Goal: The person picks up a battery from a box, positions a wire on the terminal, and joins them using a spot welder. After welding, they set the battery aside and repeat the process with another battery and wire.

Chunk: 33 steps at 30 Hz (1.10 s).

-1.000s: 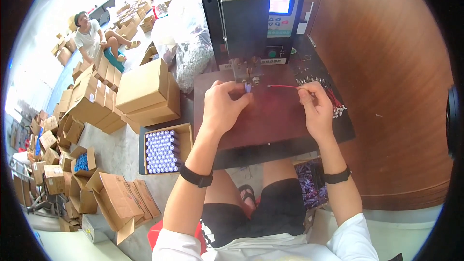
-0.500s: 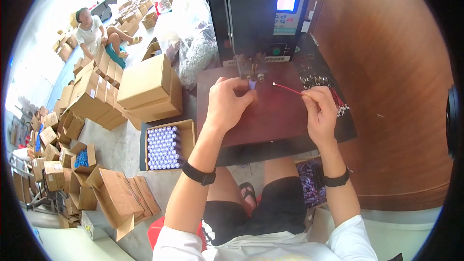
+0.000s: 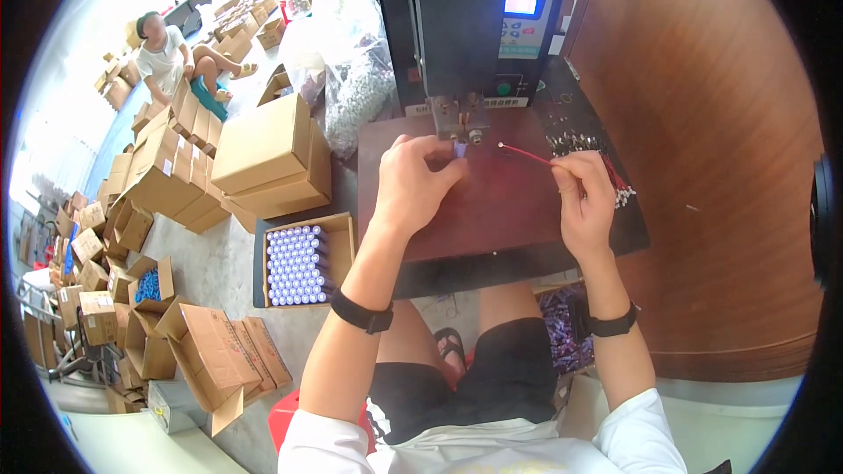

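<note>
My left hand [image 3: 408, 183] is closed round a small purple battery cell [image 3: 460, 150], pinching it between thumb and fingers. The cell sits right beneath the metal tips [image 3: 465, 133] of a black bench machine [image 3: 458, 39], apparently a spot welder; whether they touch it I cannot tell. To the right, my right hand [image 3: 587, 197] pinches a thin red wire [image 3: 529, 156], which points left toward the machine tips and ends in a small white piece. Both hands hover over a reddish-brown board [image 3: 492, 219] on the black bench.
A carton [image 3: 344, 241] of upright purple cells stands left of my left forearm. More red wires with white ends [image 3: 622, 197] lie at the bench's right. Stacked cardboard boxes [image 3: 263, 154] and a clear bag [image 3: 356, 79] fill the left side, where another person [image 3: 167, 57] sits. A brown wooden panel [image 3: 720, 167] borders the right.
My right hand has shifted very slightly right, and the wire's white end sits a little higher. My left hand keeps its place with the cell.
</note>
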Motion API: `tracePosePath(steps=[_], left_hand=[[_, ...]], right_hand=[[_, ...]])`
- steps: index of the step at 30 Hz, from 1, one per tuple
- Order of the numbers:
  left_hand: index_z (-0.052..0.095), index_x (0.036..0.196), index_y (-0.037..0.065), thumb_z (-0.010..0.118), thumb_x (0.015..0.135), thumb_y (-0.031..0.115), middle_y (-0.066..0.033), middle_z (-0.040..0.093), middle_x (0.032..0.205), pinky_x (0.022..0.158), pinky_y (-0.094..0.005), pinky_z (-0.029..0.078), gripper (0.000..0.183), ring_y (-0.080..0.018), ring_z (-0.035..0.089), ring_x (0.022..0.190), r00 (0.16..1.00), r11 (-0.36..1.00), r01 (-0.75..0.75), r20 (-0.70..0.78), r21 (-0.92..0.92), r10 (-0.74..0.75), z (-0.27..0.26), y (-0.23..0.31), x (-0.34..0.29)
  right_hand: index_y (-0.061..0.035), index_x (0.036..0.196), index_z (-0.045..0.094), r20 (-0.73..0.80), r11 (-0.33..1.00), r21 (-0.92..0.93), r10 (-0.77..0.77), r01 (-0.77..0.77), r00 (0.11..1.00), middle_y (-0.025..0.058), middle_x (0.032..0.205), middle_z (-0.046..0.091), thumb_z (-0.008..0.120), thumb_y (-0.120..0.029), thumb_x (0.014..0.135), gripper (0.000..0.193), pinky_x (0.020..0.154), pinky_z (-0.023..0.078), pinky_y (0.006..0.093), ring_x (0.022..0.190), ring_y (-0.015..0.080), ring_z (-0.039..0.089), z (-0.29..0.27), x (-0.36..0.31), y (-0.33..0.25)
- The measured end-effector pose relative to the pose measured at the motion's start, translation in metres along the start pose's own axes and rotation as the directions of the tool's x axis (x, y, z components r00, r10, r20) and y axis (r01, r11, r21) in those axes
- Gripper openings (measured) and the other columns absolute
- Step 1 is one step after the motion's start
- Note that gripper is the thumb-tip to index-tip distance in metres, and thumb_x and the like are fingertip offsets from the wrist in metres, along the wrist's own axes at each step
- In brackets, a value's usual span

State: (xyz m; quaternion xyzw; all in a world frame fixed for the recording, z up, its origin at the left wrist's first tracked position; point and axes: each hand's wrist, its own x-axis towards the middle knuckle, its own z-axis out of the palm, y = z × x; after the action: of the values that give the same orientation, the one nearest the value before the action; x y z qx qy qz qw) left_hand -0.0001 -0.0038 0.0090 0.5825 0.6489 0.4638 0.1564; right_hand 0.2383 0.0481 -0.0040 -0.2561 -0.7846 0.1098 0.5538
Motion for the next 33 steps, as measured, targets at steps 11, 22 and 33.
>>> tracePosePath(steps=[11, 22, 33], left_hand=[[0.067, 0.092, -0.003, 0.078, 0.078, 0.017, -0.0166, 0.076, 0.091, 0.079, -0.036, 0.056, 0.027, -0.0283, 0.073, 0.082, 1.0, 0.988, 0.0, 0.002, -0.152, 0.001, 0.0, -0.003, 0.0], [0.071, 0.092, -0.005, 0.073, 0.078, 0.018, -0.0109, 0.069, 0.079, 0.069, -0.0294, 0.051, 0.027, -0.0145, 0.062, 0.07, 0.997, 0.997, -0.042, -0.059, -0.059, 0.039, -0.002, -0.001, -0.002], [0.071, 0.087, -0.003, 0.079, 0.078, 0.026, -0.0151, 0.06, 0.073, 0.066, -0.0378, 0.047, 0.031, -0.027, 0.058, 0.067, 0.997, 0.994, -0.083, 0.009, 0.074, 0.083, 0.001, -0.006, 0.002]], right_hand=[[-0.0007, 0.099, 0.066, 0.032, 0.759, 0.445, 0.517, -0.475, 0.856, 0.0011, 0.096, 0.062, 0.065, -0.01, 0.099, 0.01, 0.074, 0.043, 0.0231, 0.082, 0.0095, 0.054, -0.001, 0.005, -0.005], [-0.001, 0.096, 0.067, 0.304, 0.617, 0.52, 0.513, -0.591, 0.803, 0.0019, 0.093, 0.064, 0.061, -0.011, 0.096, 0.011, 0.081, 0.043, 0.0256, 0.087, 0.0099, 0.056, 0.005, 0.012, -0.011], [-0.0029, 0.104, 0.068, 0.36, 0.672, 0.346, 0.55, -0.655, 0.754, -0.0016, 0.096, 0.065, 0.064, -0.019, 0.101, 0.017, 0.084, 0.045, 0.0247, 0.091, 0.0075, 0.057, 0.018, 0.018, -0.011]])
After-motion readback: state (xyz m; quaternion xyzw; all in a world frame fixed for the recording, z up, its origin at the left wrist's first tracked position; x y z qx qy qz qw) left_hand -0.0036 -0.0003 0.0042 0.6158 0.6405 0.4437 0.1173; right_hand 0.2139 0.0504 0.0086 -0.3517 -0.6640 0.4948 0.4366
